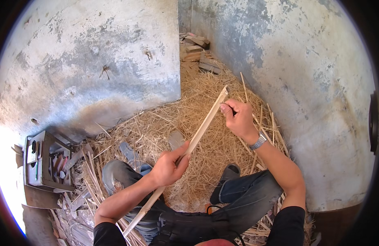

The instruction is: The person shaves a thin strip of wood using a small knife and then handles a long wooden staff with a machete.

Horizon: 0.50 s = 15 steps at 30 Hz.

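Observation:
A long, pale split bamboo strip [204,126] slants across my lap, from beside my left thigh up to its far end in front of me. Around its middle my left hand [170,166] is closed, thumb and fingers gripping it from both sides. Near the far end, my right hand [240,117] is curled with the thumb pressed against the fingers, right beside the strip's edge. Whether it touches the strip, and what small thing its fingers may pinch, I cannot make out. A metal-band watch [258,140] circles my right wrist.
Straw-like shavings [197,102] cover the floor between my sandalled feet. Thin strips [91,174] lie at left, and more sticks [275,127] lean by the right wall [312,102]. A small wooden stand [42,162] holds tools at far left. Wood blocks [197,43] are piled in the back corner.

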Tool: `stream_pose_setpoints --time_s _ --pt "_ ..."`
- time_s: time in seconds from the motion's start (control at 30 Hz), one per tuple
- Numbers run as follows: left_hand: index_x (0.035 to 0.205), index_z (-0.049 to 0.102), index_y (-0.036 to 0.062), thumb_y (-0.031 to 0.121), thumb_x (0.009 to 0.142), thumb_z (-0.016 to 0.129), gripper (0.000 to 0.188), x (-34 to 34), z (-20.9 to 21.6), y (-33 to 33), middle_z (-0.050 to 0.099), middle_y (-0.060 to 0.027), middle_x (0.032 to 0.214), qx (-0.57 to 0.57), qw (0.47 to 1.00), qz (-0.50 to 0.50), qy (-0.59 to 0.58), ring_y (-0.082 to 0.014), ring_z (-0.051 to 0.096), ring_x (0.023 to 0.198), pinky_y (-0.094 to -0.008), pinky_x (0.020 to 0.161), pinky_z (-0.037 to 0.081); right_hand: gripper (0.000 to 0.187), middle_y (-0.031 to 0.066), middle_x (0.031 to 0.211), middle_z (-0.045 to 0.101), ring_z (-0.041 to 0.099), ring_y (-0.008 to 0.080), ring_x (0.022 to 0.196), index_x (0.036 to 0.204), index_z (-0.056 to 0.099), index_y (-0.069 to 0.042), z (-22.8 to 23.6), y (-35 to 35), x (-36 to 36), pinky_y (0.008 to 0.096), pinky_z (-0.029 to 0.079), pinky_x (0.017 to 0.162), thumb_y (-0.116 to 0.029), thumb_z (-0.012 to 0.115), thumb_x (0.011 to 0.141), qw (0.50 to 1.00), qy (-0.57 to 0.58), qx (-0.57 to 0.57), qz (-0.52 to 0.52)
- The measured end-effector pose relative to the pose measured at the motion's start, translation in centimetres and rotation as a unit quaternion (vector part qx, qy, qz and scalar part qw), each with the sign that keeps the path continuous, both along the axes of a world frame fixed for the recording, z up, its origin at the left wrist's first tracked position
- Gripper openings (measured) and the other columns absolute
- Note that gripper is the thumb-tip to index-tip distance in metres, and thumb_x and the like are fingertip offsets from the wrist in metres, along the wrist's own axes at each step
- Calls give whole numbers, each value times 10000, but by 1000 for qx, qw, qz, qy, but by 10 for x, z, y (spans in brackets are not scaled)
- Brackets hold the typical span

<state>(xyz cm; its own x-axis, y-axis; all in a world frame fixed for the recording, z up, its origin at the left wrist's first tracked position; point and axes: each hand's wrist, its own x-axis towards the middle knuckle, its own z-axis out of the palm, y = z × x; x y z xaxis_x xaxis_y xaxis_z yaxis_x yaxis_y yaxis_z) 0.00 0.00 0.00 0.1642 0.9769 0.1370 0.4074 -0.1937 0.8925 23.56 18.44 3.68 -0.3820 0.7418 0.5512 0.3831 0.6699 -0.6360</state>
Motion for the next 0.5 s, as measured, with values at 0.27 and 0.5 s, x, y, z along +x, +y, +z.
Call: stream_pose_setpoints --time_s 0.27,0.5 --pt "1477 474 -96 92 1039 591 491 0 0 -1 594 -3 663 -11 1000 12 12 -51 549 590 -261 535 453 144 117 586 566 473 162 466 804 685 12 -3 -7 -4 331 360 480 -62 682 928 1000 2 -10 2" --pt "1498 449 -92 87 1044 583 505 0 -8 8 571 18 693 -10 999 30 -12 -37 525 612 -246 546 432 133 155 597 586 487 230 447 842 720 -2 -5 -36 -25 344 372 467 -95 687 930 998 -8 -24 63"
